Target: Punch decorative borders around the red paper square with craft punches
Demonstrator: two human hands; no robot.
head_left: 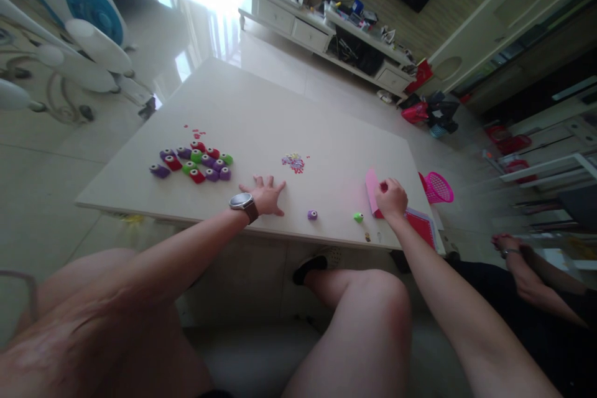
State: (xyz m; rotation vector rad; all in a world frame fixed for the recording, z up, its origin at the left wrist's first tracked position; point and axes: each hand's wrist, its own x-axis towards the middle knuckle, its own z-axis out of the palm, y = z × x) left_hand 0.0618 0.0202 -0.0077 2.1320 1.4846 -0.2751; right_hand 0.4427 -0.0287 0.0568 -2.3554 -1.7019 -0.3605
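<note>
My left hand (267,196) lies on the white table (321,112) with its fingers spread, holding nothing. Left of it sits a cluster of small purple, red and green pieces with eye-like dots (196,161). My right hand (390,198) is closed over a pink box or folder (372,189), its fingers curled together; whatever they hold, if anything, is hidden. Between the hands are a single purple piece (312,215) and a green piece (358,217) near the table's front edge. Beyond them lies a pile of tiny colourful bits (293,162).
Some small red bits (198,134) lie behind the cluster. A red tray-like item (420,228) rests at the table's right end, with a pink basket (439,187) beyond it. Another person's hands (507,244) are at the right. A white cabinet (289,22) stands across the floor.
</note>
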